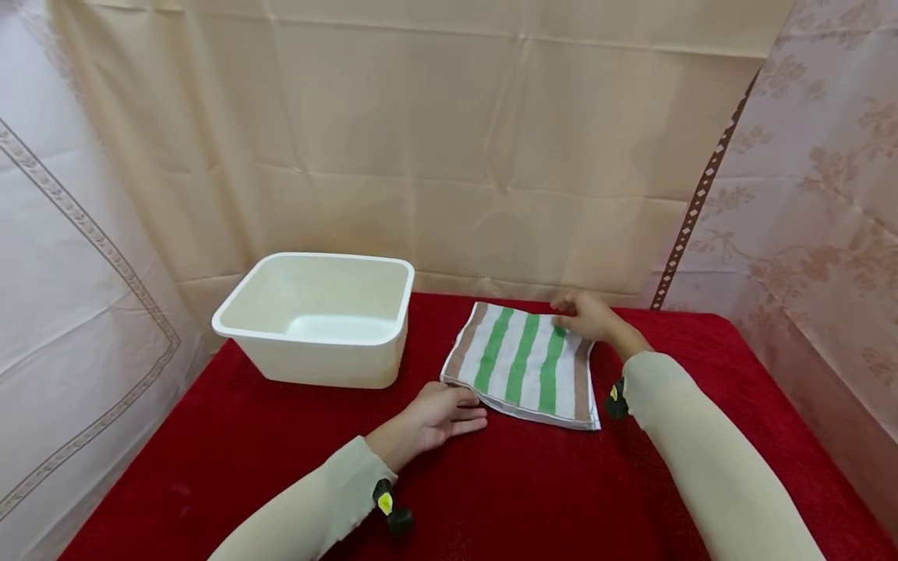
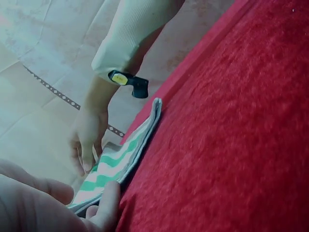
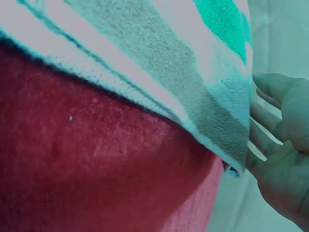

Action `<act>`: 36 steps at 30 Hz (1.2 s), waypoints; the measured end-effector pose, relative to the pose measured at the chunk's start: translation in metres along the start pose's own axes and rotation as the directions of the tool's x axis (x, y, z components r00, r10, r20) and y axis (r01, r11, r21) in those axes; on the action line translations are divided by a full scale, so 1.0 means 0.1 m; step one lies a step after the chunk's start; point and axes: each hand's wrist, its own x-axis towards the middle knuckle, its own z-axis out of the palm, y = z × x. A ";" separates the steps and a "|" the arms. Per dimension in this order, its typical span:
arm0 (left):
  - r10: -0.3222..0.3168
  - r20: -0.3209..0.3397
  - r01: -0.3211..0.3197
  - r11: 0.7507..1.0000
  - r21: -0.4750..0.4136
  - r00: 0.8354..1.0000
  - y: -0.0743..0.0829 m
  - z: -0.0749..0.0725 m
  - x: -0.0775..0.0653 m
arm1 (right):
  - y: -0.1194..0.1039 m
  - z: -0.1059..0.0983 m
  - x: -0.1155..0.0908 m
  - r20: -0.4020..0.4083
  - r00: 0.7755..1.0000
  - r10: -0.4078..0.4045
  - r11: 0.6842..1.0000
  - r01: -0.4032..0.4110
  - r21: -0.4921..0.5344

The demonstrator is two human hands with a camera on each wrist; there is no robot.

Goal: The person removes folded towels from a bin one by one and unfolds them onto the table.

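"How are your hands just now?"

"My left hand [image 1: 429, 417] has its fingers extended and slightly parted, touching the cloth [image 1: 522, 362] at its near left corner. My right hand [image 1: 588, 318] is at the far right corner, fingers spread past the edge, thumb at the cloth. I see no firm pinch in either."

"So the cloth is between them?"

"Yes, ahead and to the right of my left hand, just below my right. It lies mostly flat, green and brown stripes running away from me. Along the edge by my left fingertips I see what looks like more than one layer."

"How far along would you say you are?"

"I'd judge the cloth is laid out and probably doubled over once. Lining up its edges seems the step in hand. Making it any smaller is not yet done, and it sits outside the tub [image 1: 319, 366]."

"And where's that?"

"Beyond my left hand and off to its left, apart from the cloth. Under everything is the red table [image 1: 540, 491]; past my right hand hangs the beige curtain [image 1: 484, 132]."
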 end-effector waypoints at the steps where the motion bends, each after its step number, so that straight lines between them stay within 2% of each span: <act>1: 0.002 0.003 -0.002 1.000 -0.004 1.000 -0.01 0.01 0.01 | 0.01 0.02 0.01 0.007 1.000 0.000 1.000 0.000 0.003; 6: -0.005 0.014 0.005 1.000 -0.003 1.000 -0.04 0.07 0.03 | 0.04 0.07 0.06 0.025 1.000 0.006 1.000 -0.007 0.010; 15: 0.000 0.037 0.000 1.000 0.007 0.999 -0.10 0.31 0.07 | -0.03 0.13 0.16 0.058 0.998 0.018 1.000 -0.019 0.019; 22: -0.004 -0.017 0.004 1.000 -0.012 1.000 -0.10 0.42 0.15 | -0.08 0.13 0.19 0.068 0.996 0.055 0.997 -0.058 0.046; 29: -0.004 -0.048 0.001 0.999 -0.047 0.999 -0.10 0.45 0.21 | -0.05 0.10 0.17 0.054 0.995 0.089 0.993 -0.092 0.070; 32: 0.008 -0.062 -0.012 0.998 -0.068 0.998 -0.10 0.46 0.22 | -0.04 0.08 0.16 0.051 0.996 0.079 0.992 -0.083 0.092; 36: 0.044 -0.086 -0.051 0.995 -0.089 0.995 -0.08 0.47 0.23 | -0.06 0.01 0.14 0.045 0.999 0.024 0.991 -0.029 0.127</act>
